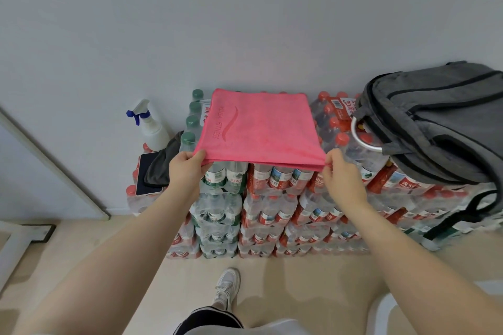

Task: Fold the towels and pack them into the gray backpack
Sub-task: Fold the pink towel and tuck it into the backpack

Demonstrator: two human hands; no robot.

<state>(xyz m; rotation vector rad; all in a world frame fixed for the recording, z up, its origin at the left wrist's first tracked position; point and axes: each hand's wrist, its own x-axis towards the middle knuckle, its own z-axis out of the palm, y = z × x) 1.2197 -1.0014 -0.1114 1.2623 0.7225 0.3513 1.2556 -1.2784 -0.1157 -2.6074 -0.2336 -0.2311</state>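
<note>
The pink towel [258, 128] lies spread just beyond both hands on the stacked packs of water bottles [266, 198], its near edge lifted. The left hand [187, 168] pinches the near left corner, the right hand [340, 174] the near right. It looks light, soft and floppy, so corners suit folding. The gray backpack [441, 122] sits beyond the right hand.

Both bare forearms extended forward, roughly parallel. Left hand [187, 164] pinching near-left corner of pink towel [261, 128], thumb on top. Right hand [343, 174] pinching near-right corner, fingers curled, knuckles up.
</note>
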